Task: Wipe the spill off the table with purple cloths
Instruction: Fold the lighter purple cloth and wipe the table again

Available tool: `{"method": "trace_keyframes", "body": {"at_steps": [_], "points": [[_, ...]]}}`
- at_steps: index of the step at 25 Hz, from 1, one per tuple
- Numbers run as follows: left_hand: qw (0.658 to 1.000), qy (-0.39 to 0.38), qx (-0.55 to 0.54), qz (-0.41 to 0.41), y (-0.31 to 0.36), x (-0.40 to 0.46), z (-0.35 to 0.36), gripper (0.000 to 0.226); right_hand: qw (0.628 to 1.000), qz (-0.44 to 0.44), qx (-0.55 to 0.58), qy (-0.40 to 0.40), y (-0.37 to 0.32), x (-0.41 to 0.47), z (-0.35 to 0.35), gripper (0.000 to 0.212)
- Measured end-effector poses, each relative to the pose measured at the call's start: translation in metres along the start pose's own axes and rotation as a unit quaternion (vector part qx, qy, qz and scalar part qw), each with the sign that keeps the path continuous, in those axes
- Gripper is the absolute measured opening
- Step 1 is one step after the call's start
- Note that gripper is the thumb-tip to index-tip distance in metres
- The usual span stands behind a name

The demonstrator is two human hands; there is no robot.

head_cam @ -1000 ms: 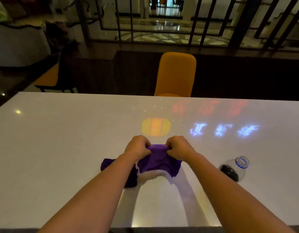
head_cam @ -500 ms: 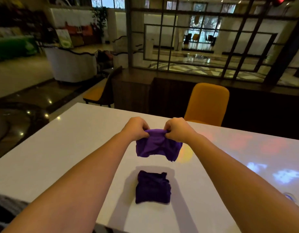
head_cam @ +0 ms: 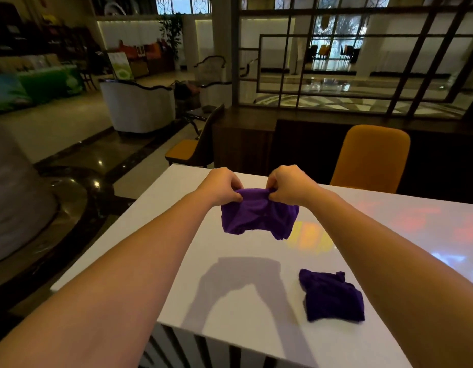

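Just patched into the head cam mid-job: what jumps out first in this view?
A crumpled purple cloth hangs in the air at centre frame, pinched at its top edge by the left hand and right hand, above the glossy white table. A second, darker purple cloth lies bunched on the table nearer the person, to the right. Behind the table's far edge stands a mustard-yellow upholstered chair.
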State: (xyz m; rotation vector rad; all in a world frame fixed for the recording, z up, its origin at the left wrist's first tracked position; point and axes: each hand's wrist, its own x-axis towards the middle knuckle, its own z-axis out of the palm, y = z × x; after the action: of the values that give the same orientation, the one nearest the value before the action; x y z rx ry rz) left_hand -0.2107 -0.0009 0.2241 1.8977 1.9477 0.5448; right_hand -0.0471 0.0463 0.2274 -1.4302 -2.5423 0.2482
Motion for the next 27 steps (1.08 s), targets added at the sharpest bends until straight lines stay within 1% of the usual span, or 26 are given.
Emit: {"method": "trace_keyframes", "body": {"at_steps": [4,11,17,21,24,27], "points": [[1.000,-0.026,0.002,-0.007,-0.021,0.001,-0.009,0.025,1.000,0.011,-0.008,-0.012,-0.016,0.012,0.015,0.019],[0.998,-0.039,-0.010,-0.038,-0.046,0.010,0.009,0.024,0.998,0.021,-0.013,-0.057,-0.017,0.028,0.044,0.021],[0.993,-0.096,-0.045,-0.055,-0.088,0.010,0.052,0.019,0.988,0.046,0.011,-0.146,-0.016,0.025,0.091,0.023],[0.987,-0.133,-0.070,-0.064,-0.127,0.017,0.075,0.017,0.978,0.085,0.050,-0.184,-0.022,0.028,0.130,0.022],[0.983,-0.154,-0.078,-0.058,-0.152,0.024,0.094,0.017,0.971,0.124,0.066,-0.192,-0.024,0.028,0.158,0.021],[0.984,-0.158,-0.075,-0.041,-0.176,0.031,0.120,0.017,0.963,0.176,0.067,-0.192,-0.022,0.024,0.186,0.020]]}}
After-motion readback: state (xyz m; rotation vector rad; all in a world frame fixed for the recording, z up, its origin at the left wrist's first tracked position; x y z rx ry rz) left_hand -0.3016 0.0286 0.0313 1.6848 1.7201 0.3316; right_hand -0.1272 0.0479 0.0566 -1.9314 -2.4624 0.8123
